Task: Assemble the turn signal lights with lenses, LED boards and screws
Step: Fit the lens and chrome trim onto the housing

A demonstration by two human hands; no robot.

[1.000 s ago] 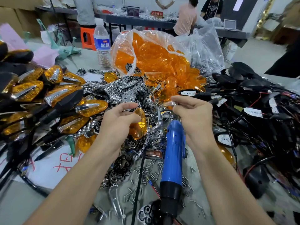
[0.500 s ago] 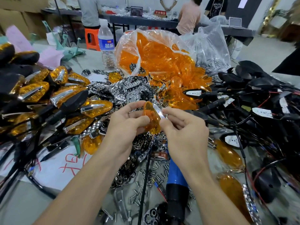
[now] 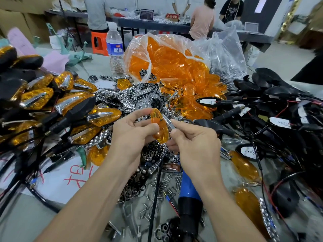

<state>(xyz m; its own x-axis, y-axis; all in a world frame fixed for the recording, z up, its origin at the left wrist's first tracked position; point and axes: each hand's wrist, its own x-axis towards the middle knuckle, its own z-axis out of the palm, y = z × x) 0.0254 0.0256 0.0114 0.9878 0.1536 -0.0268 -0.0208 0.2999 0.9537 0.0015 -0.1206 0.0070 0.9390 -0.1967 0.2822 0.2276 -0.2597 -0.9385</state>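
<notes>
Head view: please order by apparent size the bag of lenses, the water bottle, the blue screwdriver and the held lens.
1. bag of lenses
2. water bottle and blue screwdriver: alike; screwdriver nearer and partly hidden
3. held lens

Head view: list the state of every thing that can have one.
Left hand, grips the orange lens.
Right hand, pinches a chrome trim strip against that lens.
Water bottle, upright, capped.
Plastic bag, open, filled.
Blue screwdriver, lying down, unheld.
Screws, loose, scattered.
</notes>
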